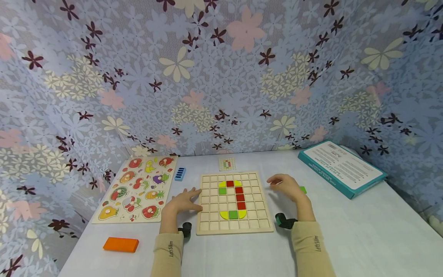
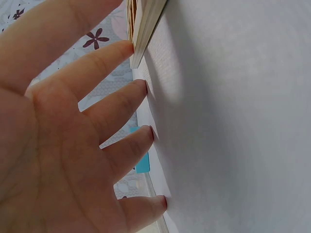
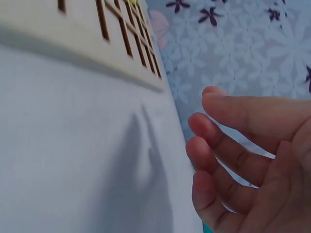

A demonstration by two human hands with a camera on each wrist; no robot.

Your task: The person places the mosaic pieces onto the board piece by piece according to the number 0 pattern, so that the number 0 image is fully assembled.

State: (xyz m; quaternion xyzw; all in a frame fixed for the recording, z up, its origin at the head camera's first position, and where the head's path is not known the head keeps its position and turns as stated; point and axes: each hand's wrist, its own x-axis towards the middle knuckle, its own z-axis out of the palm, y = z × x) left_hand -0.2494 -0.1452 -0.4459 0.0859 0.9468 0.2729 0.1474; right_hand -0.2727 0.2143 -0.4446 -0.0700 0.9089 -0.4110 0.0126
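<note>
A wooden grid board (image 1: pixel 235 232) lies on the table between the hands. Red tiles (image 1: pixel 240 197), green tiles (image 1: pixel 233 215) and yellow rounded tiles (image 1: pixel 224 215) fill some of its cells in a curved figure. My left hand (image 1: pixel 181 202) spreads its fingers at the board's left side, thumb and a fingertip touching the edge. Right of the board, my right hand (image 1: pixel 285 186) hovers with loosely bent fingers; the right wrist view shows nothing between thumb and fingers (image 3: pixel 201 150). Partly covered by that hand is a green piece (image 1: pixel 303 189). Behind the board lies a small pattern card (image 1: pixel 227 164).
A fruit puzzle board (image 1: pixel 138 192) lies at the left, with a small blue slotted object (image 1: pixel 180 174) beside it. Nearer the front is an orange block (image 1: pixel 121 244). A teal box (image 1: pixel 342 167) occupies the back right. Floral cloth (image 1: pixel 221 77) hangs behind the table.
</note>
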